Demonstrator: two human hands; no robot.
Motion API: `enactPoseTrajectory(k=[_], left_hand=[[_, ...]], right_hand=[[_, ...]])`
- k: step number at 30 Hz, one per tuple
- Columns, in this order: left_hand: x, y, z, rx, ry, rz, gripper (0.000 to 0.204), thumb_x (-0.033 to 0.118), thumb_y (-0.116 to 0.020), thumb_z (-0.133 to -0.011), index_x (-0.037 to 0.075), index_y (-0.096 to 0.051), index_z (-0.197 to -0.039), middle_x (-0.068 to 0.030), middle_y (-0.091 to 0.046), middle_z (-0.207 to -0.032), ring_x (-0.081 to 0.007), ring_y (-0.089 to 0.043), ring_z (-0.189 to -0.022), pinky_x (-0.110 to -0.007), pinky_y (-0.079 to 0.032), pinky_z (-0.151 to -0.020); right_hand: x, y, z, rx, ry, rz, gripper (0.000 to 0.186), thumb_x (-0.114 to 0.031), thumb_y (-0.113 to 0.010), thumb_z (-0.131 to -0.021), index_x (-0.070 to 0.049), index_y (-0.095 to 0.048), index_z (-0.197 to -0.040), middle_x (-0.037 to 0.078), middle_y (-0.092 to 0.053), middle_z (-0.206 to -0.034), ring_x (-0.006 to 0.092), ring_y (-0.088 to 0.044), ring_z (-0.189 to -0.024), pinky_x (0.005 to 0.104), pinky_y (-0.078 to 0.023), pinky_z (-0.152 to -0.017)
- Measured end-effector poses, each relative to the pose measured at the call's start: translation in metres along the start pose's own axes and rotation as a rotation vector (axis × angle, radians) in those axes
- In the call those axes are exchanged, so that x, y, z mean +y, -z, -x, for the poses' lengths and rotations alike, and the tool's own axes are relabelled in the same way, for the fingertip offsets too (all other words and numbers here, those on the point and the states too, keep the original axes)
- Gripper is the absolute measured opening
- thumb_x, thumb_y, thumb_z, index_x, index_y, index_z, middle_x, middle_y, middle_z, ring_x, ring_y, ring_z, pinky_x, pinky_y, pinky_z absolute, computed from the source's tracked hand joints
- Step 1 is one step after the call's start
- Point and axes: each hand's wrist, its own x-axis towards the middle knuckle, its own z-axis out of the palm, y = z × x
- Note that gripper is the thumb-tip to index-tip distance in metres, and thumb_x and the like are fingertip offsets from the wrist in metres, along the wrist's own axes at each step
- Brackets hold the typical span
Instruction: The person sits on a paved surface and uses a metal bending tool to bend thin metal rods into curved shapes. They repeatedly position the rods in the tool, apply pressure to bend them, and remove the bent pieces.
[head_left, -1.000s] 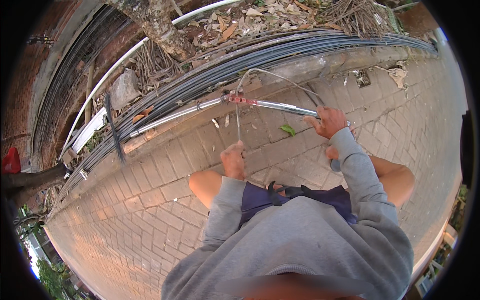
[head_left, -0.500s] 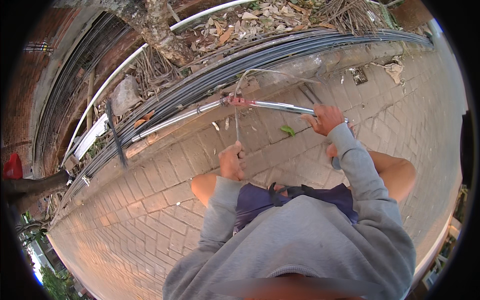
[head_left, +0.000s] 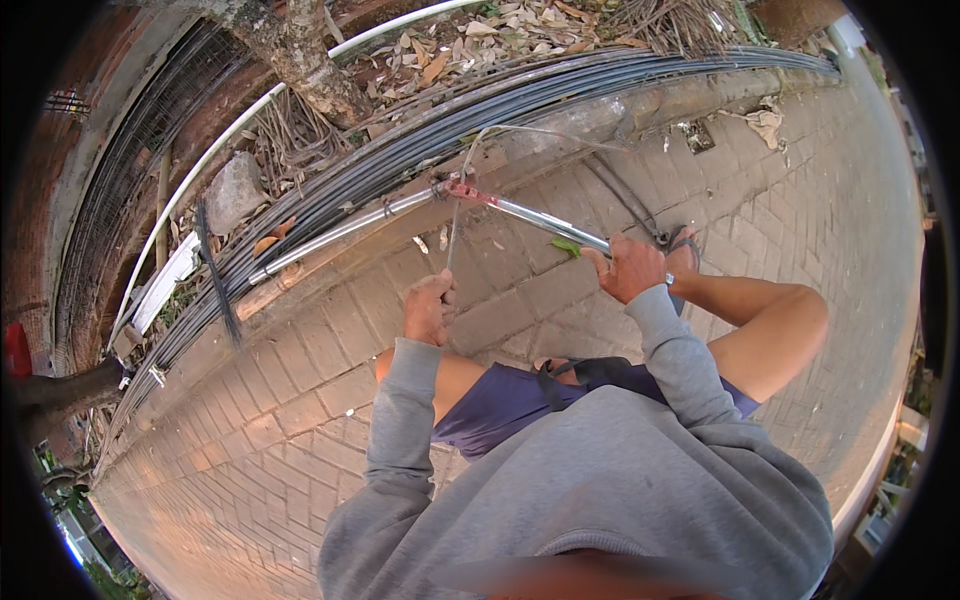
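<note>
A long cutter (head_left: 520,212) with silvery metal handles and a red head lies slantwise above the brick paving (head_left: 300,400), its head up against the curb where a thin grey wire (head_left: 452,235) meets it. The right hand (head_left: 628,268) is closed in a fist around the lower end of one handle, just beside a small green leaf (head_left: 566,246). The other handle (head_left: 340,234) runs off to the left along the foot of the curb, with no hand on it. The left hand (head_left: 430,308) is curled shut around the lower end of the wire, which rises from the fist to the cutter's head and arches on over the curb (head_left: 600,115) as a loop. Both arms wear grey sleeves; the person squats on the paving with bare knees, in dark blue shorts, and a sandalled foot (head_left: 684,250) is just beyond the right hand. Behind the curb a thick bundle of dark cables (head_left: 420,150) follows its curve from the lower left to the upper right, and a white pipe (head_left: 250,120) runs alongside it. Beyond them lie dry leaves (head_left: 470,40), twigs and a tree trunk (head_left: 300,55), with a grey stone (head_left: 232,190) near the cables and a brick wall at the far left.
</note>
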Motion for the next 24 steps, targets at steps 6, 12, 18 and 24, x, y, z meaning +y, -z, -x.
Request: enactPoseTrajectory(k=[6, 12, 18, 24], left_hand=[[-0.011, -0.028, 0.01, 0.14, -0.153, -0.13, 0.03, 0.028, -0.07, -0.104, 0.005, -0.064, -0.085, 0.003, -0.051, -0.065, -0.0067, -0.04, -0.048, -0.027, -0.027, -0.042], [-0.012, -0.045, 0.02, 0.217, -0.144, -0.133, 0.032, 0.025, -0.068, -0.105, 0.005, -0.064, -0.082, 0.0017, -0.05, -0.065, -0.0075, -0.04, -0.047, -0.027, -0.027, -0.041], [-0.031, -0.063, 0.028, 0.236, -0.084, -0.021, 0.035, 0.026, -0.068, -0.105, 0.002, -0.068, -0.08, 0.0004, -0.052, -0.063, -0.01, -0.043, -0.047, -0.029, -0.03, -0.041], [-0.022, -0.053, 0.033, 0.15, -0.052, 0.018, 0.031, 0.026, -0.065, -0.107, 0.006, -0.063, -0.084, 0.0017, -0.049, -0.066, -0.007, -0.036, -0.045, -0.028, -0.024, -0.039]], right_hand=[[0.025, 0.013, -0.033, -0.088, 0.144, 0.003, 0.064, -0.066, -0.06, -0.1, -0.003, -0.073, -0.096, 0.023, -0.075, -0.083, 0.0449, -0.075, -0.08, 0.0555, -0.059, -0.073], [0.039, 0.009, -0.044, -0.015, 0.178, -0.016, 0.061, -0.064, -0.065, -0.098, -0.004, -0.071, -0.091, 0.024, -0.074, -0.08, 0.0459, -0.073, -0.076, 0.0549, -0.057, -0.067], [0.055, 0.016, -0.066, -0.041, 0.258, 0.012, 0.061, -0.064, -0.064, -0.098, -0.004, -0.072, -0.092, 0.023, -0.073, -0.078, 0.0449, -0.073, -0.075, 0.054, -0.057, -0.068], [0.048, 0.021, -0.056, -0.049, 0.238, 0.02, 0.061, -0.063, -0.063, -0.099, -0.004, -0.073, -0.092, 0.021, -0.074, -0.08, 0.0435, -0.074, -0.076, 0.0532, -0.058, -0.07]])
